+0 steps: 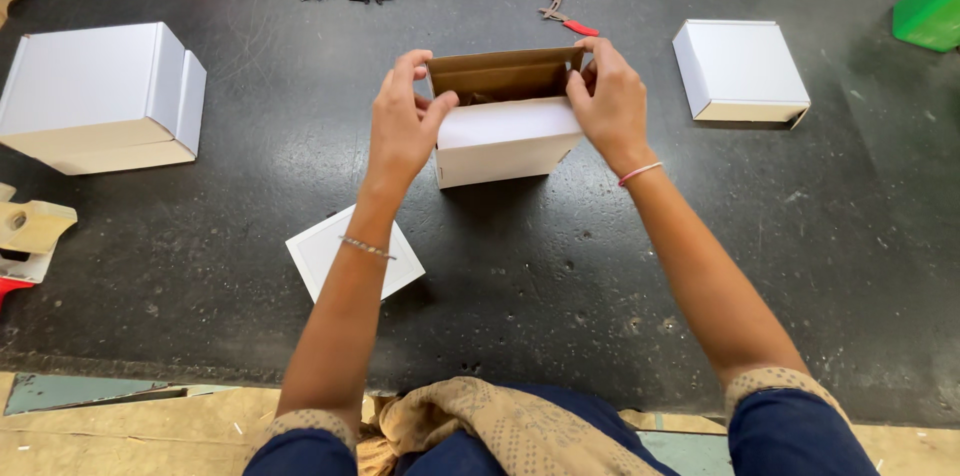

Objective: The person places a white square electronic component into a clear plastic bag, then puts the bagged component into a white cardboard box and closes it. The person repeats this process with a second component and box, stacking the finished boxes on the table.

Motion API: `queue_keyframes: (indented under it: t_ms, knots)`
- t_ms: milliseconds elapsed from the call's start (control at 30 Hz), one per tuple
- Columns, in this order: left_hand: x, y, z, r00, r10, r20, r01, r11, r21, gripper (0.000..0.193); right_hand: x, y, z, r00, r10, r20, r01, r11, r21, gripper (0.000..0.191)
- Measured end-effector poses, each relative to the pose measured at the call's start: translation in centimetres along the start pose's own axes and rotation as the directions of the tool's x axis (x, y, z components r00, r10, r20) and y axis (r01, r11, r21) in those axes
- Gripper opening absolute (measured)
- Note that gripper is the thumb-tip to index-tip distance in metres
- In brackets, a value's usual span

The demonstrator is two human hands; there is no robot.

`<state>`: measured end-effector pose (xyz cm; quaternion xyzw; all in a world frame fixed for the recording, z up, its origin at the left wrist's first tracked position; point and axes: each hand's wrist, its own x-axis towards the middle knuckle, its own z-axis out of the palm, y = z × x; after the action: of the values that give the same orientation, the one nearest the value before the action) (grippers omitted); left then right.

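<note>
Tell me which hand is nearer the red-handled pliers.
Right. The right hand grips the open white box at its right side, just below the red-handled pliers. The left hand holds the box's left side, farther from them.

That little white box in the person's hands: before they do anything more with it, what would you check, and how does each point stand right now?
1. Both hands on the box: ok. The left hand and right hand pinch the little white box at its two sides.
2. Lid state: ok. The brown lid flap stands up, so the box is open.
3. Box seated on the dark table: ok, it rests on its base.
4. Inside of the box: cannot tell, the front wall hides it.
5. Nearby clutter: ok. The red-handled pliers and the flat white card lie apart from the box.
</note>
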<state>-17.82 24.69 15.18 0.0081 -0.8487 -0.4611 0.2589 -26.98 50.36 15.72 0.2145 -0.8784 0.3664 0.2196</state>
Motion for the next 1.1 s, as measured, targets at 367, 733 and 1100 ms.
queue_keyframes:
  t_ms: [367,733,1100]
  knots:
    - [4.0,-0.1,-1.1,0.999,0.004,-0.051,0.004,0.988,0.153,0.028,0.2,1.9,4.1,0.966,-0.162,-0.203,0.13,0.978,-0.163,0.042]
    - [4.6,0.5,-1.1,0.995,-0.097,-0.021,0.099,0.982,0.16,0.03,1.0,2.6,4.8,0.976,-0.137,-0.169,0.099,0.971,-0.216,0.043]
    - [4.2,-0.1,-0.9,0.999,0.011,-0.041,-0.004,0.983,0.185,0.029,1.1,2.5,4.9,0.978,-0.134,-0.158,0.097,0.97,-0.224,0.043]
